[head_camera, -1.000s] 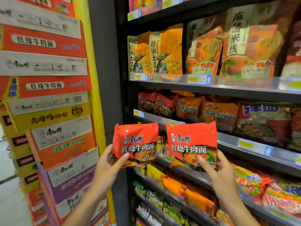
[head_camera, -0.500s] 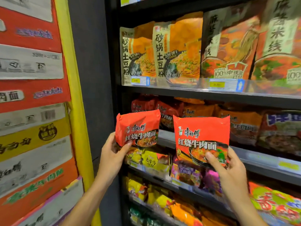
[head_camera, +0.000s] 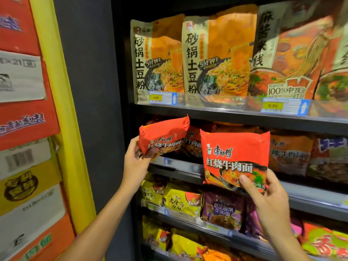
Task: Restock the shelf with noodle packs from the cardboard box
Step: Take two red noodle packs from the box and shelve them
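Observation:
My left hand grips a red noodle pack by its lower left corner and holds it tilted at the left end of the second shelf, in front of a matching red pack lying there. Further right, my right hand pinches the bottom edge of a second red noodle pack, upright and facing me, just in front of the same shelf. The cardboard box is out of view.
Tall orange pouches fill the shelf above. Brown and dark packs sit right of the red ones. Yellow and purple packs lie on lower shelves. Stacked cartons and a yellow post stand at the left.
Both hands have risen and moved toward the shelf with their packs. The left pack has tilted and now reaches the second shelf's left end; the view has closed in.

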